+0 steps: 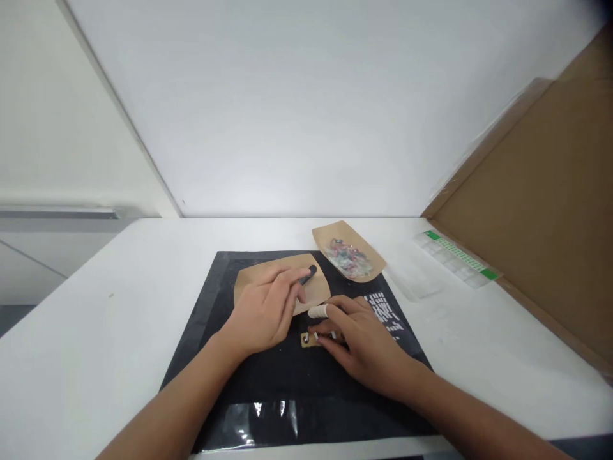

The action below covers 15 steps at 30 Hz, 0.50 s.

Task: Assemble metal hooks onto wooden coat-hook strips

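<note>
My left hand (265, 310) is over the near tray of brown paper (246, 276), its fingers closed on a small black tool (309, 273) that points up and right. To the right, my right hand (352, 329), with a white cover on one fingertip, has its thumb and fingers on a small tan strip (309, 340) lying on the black mat (268, 377). Small white and dark pieces sit along the strip; the fingers hide part of it.
A second brown paper tray (323, 235) holding small plastic bags (349, 259) stands behind. White labels (380, 308) lie on the mat's right side. Farther right are a clear case with a green strip (460, 257) and a large cardboard sheet (550, 211).
</note>
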Each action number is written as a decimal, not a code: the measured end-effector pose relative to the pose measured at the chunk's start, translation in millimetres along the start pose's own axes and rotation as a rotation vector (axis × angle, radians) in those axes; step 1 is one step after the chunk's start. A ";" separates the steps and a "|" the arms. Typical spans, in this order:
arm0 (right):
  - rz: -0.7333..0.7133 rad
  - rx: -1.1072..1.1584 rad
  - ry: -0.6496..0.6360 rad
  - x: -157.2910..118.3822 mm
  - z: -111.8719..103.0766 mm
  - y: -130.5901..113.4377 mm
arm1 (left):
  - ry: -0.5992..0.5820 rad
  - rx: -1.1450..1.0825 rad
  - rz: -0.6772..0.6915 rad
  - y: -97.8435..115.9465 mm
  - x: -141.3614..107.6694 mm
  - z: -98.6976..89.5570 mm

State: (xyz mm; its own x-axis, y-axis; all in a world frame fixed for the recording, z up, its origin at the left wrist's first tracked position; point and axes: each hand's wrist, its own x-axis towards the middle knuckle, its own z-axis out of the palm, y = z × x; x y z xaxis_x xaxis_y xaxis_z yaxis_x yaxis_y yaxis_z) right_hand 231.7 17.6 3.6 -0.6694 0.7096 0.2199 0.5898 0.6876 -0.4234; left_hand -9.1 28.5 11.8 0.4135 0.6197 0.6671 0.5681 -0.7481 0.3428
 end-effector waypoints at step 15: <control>-0.029 -0.114 -0.010 -3.5 5.9 -0.2 | 0.018 0.091 0.076 5.7 -2.3 4.5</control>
State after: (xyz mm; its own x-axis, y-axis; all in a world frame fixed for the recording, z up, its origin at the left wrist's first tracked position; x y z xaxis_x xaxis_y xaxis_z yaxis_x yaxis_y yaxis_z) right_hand 231.2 14.1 -2.3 -0.6911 0.6877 0.2222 0.6169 0.7215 -0.3144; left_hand -3.6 23.8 9.2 0.4460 0.5569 0.7007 0.5982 -0.7678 0.2295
